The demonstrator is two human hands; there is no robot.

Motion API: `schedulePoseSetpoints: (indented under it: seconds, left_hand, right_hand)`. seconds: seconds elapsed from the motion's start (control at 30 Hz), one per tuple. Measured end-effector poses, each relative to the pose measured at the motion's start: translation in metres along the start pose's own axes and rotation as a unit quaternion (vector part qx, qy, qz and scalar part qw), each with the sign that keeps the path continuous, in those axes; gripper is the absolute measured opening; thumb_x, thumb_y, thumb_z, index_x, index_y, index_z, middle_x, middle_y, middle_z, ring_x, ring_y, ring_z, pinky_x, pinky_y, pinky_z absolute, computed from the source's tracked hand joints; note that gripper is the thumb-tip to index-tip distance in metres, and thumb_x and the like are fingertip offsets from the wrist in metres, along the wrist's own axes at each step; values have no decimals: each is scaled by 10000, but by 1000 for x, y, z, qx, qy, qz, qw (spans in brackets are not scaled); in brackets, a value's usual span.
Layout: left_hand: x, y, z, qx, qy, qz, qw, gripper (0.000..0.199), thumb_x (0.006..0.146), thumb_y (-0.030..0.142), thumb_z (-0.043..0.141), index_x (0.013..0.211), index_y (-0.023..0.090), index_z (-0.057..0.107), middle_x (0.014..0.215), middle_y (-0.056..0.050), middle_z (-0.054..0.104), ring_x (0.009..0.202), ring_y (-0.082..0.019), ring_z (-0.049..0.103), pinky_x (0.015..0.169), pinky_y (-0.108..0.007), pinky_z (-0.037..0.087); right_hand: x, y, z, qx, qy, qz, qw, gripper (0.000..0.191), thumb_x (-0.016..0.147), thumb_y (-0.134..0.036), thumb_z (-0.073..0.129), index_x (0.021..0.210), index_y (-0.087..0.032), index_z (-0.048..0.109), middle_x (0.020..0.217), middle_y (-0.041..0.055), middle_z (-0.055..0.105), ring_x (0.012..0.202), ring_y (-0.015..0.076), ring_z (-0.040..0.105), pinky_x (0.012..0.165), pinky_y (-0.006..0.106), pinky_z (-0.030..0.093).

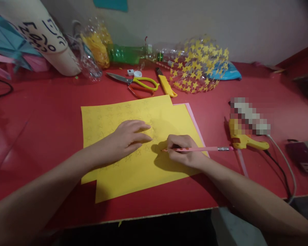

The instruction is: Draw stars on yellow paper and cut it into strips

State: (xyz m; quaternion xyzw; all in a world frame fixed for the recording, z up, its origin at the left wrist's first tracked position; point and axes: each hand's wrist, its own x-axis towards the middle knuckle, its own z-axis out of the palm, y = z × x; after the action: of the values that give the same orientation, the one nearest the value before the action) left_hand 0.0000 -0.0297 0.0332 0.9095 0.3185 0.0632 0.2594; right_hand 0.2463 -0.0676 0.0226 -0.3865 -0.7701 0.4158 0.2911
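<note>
Yellow paper (133,177) lies on the red table, with several small stars drawn on it in rows. My left hand (130,136) rests on the paper with its fingers stretched out, over some of the drawn stars. A pink pencil (202,149) is gripped in my right hand (183,150). Its tip meets the paper just right of my left fingertips, in the shadow of my hand. The eraser end points right. A pink sheet (195,118) shows along the right edge beneath the yellow paper.
Beyond the paper lie scissors (141,83) and a yellow cutter (166,85). A clear rounded piece covered in yellow stars (195,68), a green bottle (128,54) and a white tumbler (48,44) line the wall. A yellow glue gun (246,140) with its cord sits at right.
</note>
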Motion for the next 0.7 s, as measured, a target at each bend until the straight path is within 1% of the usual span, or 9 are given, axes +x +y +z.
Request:
schedulePoseSetpoints:
  seconds: [0.33, 0.57, 0.7]
  left_hand:
    - [0, 0, 0, -7, -5, -7, 1000, 326, 978, 272, 410, 1181, 276, 665, 1440, -49, 486, 1348, -287, 367, 1122, -501, 291]
    - [0, -1, 1, -8, -4, -7, 1000, 318, 974, 279, 420, 1173, 279, 668, 1440, -51, 487, 1348, -291, 366, 1116, -515, 291]
    - [0, -1, 0, -2, -1, -1, 1000, 319, 982, 279, 411, 1178, 277, 662, 1438, -47, 491, 1346, -279, 371, 1119, -497, 294]
  right_hand:
    - [0, -3, -1, 4, -2, 5, 1000, 149, 712, -148, 450, 636, -230, 353, 576, -52, 414, 507, 77, 358, 474, 242, 275]
    - [0, -5, 1, 3, -26, 29, 999, 124, 779, -176, 487, 681, -219, 424, 620, -44, 467, 544, 79, 407, 511, 243, 311]
    - [0, -4, 2, 7, -23, 29, 999, 123, 819, -210, 507, 704, -212, 463, 629, -39, 485, 564, 82, 433, 526, 239, 328]
